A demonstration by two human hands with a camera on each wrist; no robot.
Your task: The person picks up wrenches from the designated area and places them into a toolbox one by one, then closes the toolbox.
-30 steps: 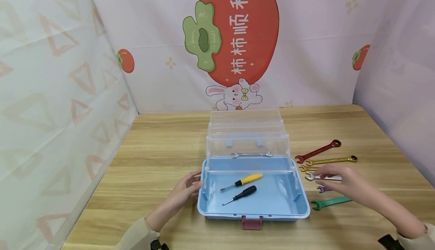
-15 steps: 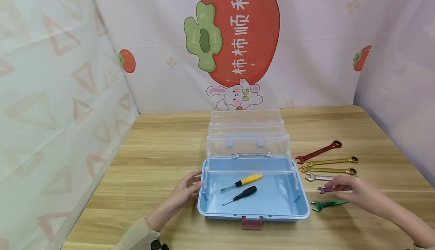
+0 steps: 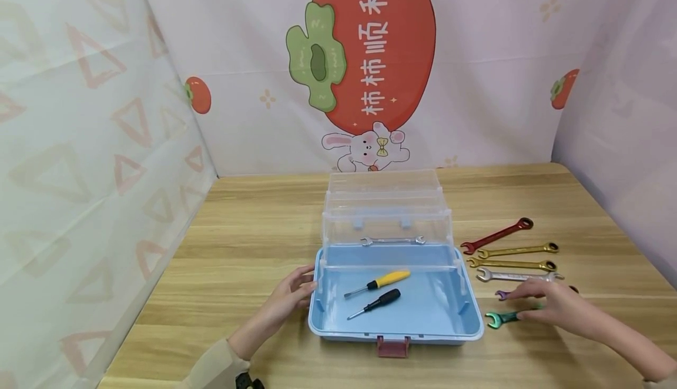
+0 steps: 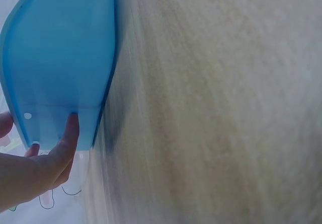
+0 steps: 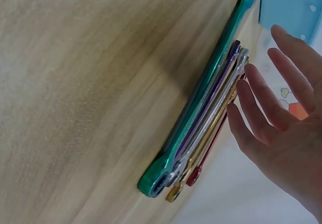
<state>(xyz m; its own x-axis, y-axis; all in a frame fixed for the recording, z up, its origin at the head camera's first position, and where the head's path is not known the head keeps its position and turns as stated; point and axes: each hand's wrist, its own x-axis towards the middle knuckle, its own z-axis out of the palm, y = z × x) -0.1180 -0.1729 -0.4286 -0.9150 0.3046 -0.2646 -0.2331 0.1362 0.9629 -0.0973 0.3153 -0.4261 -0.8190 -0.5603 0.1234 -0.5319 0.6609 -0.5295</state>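
My left hand [image 3: 290, 295] rests against the left side of a blue toolbox [image 3: 476, 333]. In the left wrist view its fingers touch the outer wall [image 4: 65, 48], with the thumb at the rim. My right hand [image 3: 563, 309] hovers over a purple wrench [image 3: 501, 295] and a green combination wrench [image 3: 501, 319], partly hiding both. Its fingers are spread and hold nothing in the right wrist view, above the green wrench's shaft [image 5: 209, 83]. Just behind lies a silver open-end wrench [image 3: 513, 275]. Inside the toolbox are a yellow screwdriver [image 3: 394, 278] and a black screwdriver [image 3: 386, 299].
Two gold wrenches [image 3: 520, 250] and a red wrench [image 3: 497, 236] lie behind the silver one on the wooden table [image 3: 254, 230]. Clear trays [image 3: 383, 201] rise behind the toolbox, where another silver wrench [image 3: 394, 240] shows. A maroon latch [image 3: 392, 346] hangs in front.
My right hand has let go of the silver wrench, which now lies beside the gold ones. It has moved nearer, past the purple wrench to the green one. My left hand has stayed put.
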